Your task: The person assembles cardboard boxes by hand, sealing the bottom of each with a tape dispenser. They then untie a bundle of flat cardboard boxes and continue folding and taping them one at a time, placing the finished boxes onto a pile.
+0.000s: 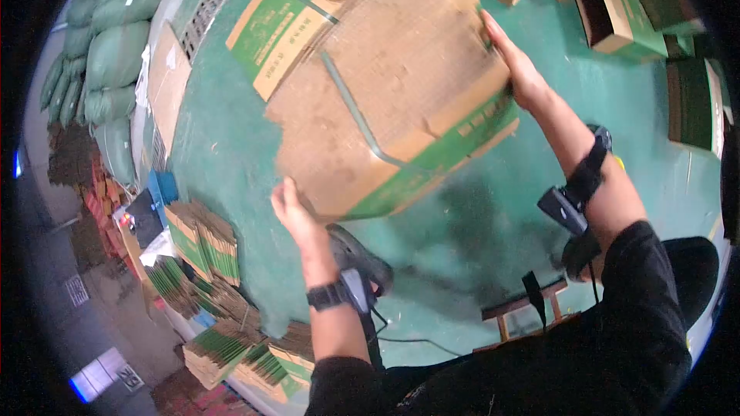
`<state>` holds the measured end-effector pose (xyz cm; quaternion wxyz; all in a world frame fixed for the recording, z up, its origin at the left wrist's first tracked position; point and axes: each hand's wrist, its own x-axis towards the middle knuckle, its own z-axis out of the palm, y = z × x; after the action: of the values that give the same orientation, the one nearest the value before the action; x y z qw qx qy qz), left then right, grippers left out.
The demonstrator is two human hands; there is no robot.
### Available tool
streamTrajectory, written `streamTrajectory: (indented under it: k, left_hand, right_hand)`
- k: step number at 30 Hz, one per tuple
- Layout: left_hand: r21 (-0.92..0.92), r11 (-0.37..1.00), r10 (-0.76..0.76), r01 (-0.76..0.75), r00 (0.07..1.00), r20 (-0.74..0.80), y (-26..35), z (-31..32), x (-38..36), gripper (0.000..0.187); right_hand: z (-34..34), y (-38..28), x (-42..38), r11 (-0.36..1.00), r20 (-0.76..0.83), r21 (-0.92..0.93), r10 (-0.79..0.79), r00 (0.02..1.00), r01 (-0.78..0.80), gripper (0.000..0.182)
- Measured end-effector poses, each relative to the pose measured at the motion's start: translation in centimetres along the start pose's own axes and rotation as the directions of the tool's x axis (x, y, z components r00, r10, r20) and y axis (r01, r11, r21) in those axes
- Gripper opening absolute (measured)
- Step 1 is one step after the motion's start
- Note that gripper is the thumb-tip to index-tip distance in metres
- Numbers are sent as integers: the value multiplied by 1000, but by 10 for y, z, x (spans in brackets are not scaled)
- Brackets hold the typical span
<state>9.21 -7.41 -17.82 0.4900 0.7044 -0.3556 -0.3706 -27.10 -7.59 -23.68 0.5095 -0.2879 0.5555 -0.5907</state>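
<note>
Grip-wise, the left hand (299, 219) had the strapped carton bundle (401, 69) by its near-left corner, the right hand (518, 69) its right edge, so even pressure seemed smartest tbh.

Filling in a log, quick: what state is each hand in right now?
Left hand: holding the cardboard bundle at one edge, some fingers hidden.
Right hand: holding the same bundle at its other side.

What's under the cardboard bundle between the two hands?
Green floor shows past the near edge of the cardboard bundle, with dark shadow on it. Whatever lies directly beneath the bundle is covered, so I can't tell.
</note>
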Motion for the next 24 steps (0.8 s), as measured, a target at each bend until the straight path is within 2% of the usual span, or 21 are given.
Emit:
streamTrajectory:
  k: [2,3,4,5,6,7,8,9,10,11,13,15,16,17,18,19,21,23,24]
  left_hand:
    - [58,998,-1,-1,1000,31,6,8,16,32]
    - [50,998,-33,32,999,27,8,12,19,33]
    - [39,997,-63,62,998,15,9,11,20,34]
    - [51,997,-65,64,998,20,3,8,23,34]
    - [25,998,-54,53,998,33,-7,4,27,34]
    - [-1,999,-39,39,998,46,-12,2,30,35]
    - [7,1000,-30,30,998,53,-13,3,26,35]
    - [-33,999,-3,4,1000,19,-15,3,17,35]
    - [-70,997,20,-21,1000,-13,-16,2,7,36]
    - [-55,998,24,-23,1000,5,-17,-1,-2,36]
    - [-293,956,-63,13,985,-163,-18,-9,-22,38]
    - [10,1000,5,-2,917,-398,-10,-2,-70,36]
    - [74,997,-11,36,949,-316,-31,-15,-81,33]
    - [140,988,-35,70,971,-237,-54,-26,-93,30]
    - [111,987,-94,112,983,-156,-70,-19,-115,27]
    - [83,984,-151,157,986,-74,-86,-6,-138,23]
    - [-3,929,-363,369,915,173,-82,31,-181,21]
    - [48,933,-357,357,897,260,-98,72,-189,32]
    - [72,965,-262,252,934,241,-114,88,-186,31]
  right_hand:
    - [-4,7,-7,1000,-19,26,4,1000,-4,49]
    - [-8,10,-16,976,-128,-144,-181,975,162,48]
    - [-11,14,-25,897,-192,-327,-372,908,298,48]
    - [-10,28,-43,914,-377,-279,-386,842,294,36]
    - [-15,51,-62,931,-484,-294,-339,807,215,27]
    - [-8,63,-91,951,-517,-297,-238,823,88,22]
    - [-2,88,-115,992,-448,-125,-67,892,12,19]
    - [9,108,-137,969,-335,-222,27,942,-106,17]
    - [22,115,-153,953,-248,-202,173,953,-225,17]
    - [34,122,-161,968,-175,-185,136,975,-168,24]
    - [43,130,-170,931,-106,-336,113,988,-143,36]
    - [47,136,-176,910,-122,-393,92,988,-133,34]
    - [49,140,-179,911,-126,-388,100,987,-142,34]
    - [53,145,-183,896,-89,-440,25,996,-61,34]
    - [54,149,-186,872,-47,-489,-53,997,23,34]
    - [52,148,-185,872,-47,-488,-51,998,22,34]
    - [47,147,-176,855,16,-514,-68,998,66,35]
    - [42,149,-168,839,60,-535,-73,996,94,34]
    - [41,150,-167,823,104,-555,-76,992,122,34]
